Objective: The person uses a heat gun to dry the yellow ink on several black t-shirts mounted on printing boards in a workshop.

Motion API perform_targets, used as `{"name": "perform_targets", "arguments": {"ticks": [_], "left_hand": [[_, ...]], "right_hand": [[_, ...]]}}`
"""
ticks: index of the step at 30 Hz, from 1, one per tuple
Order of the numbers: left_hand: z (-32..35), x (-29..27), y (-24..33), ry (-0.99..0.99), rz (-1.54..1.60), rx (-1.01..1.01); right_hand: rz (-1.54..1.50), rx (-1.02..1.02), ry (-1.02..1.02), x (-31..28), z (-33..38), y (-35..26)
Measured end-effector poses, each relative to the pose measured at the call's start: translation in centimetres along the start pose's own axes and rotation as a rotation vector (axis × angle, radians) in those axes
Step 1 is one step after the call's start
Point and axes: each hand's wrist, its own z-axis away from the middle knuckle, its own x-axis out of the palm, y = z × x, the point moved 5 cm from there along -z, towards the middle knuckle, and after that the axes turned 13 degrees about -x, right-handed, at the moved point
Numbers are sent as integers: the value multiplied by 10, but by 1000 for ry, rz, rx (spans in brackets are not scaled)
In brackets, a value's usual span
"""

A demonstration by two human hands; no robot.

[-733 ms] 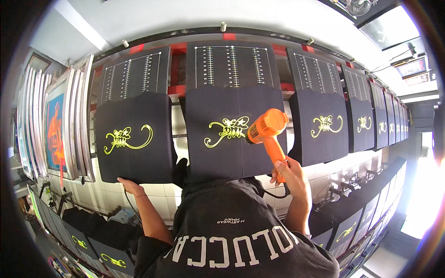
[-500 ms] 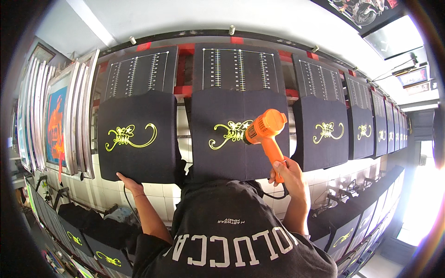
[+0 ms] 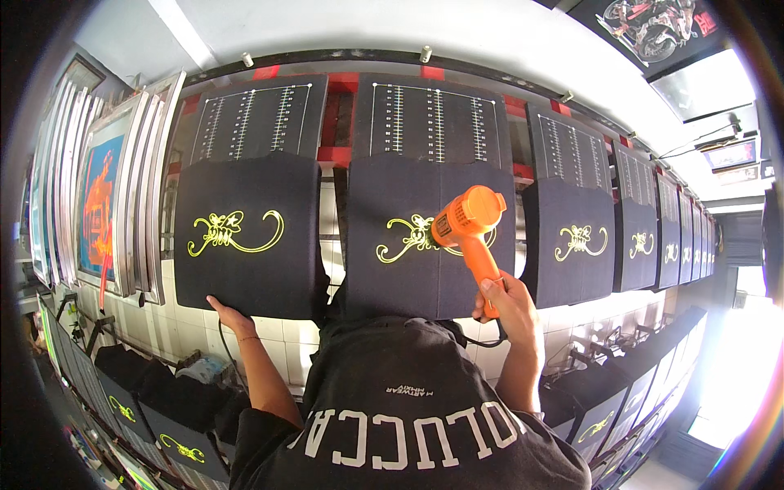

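Observation:
My right hand [image 3: 512, 304] is wrapped round the handle of an orange heat gun [image 3: 469, 219]. Its dark nozzle points left, just over the neon-yellow print [image 3: 406, 237] on the black fabric piece [image 3: 392, 286] of the middle board. The gun's body covers part of that print. At the near edge of the black fabric piece [image 3: 245, 282] on the left board is my left hand [image 3: 233, 317], with a dark cord [image 3: 223, 343] hanging from its partly hidden fingers. This left piece bears a similar curled yellow print [image 3: 237, 230].
More boards with black printed fabric [image 3: 572, 245] run off to the right. Framed screens [image 3: 122, 196] stand upright at the left. A dark rail [image 3: 367, 57] passes behind the boards. Behind me, another row of boards [image 3: 175, 408] holds printed pieces.
The view has shifted slightly, moving the boards a little rightward in the picture. The heat gun has moved slightly left over the middle print, uncovering part of its right-hand curl.

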Motion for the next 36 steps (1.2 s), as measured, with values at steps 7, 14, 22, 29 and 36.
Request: {"name": "perform_targets", "arguments": {"ticks": [7,14,22,29,36], "left_hand": [[-15,-8,-2,10,-2,19],[-11,-5,-3,37,2,18],[-7,-2,-2,42,-3,17],[-19,-10,-6,36,14,30],[-21,-13,-4,21,22,26]], "right_hand": [[51,-62,31,6,-15,-7],[84,-56,91,5,-26,-4],[97,-106,149,1,-27,-4],[57,-101,127,-5,-28,-3],[57,-83,43,0,-22,-7]]}}
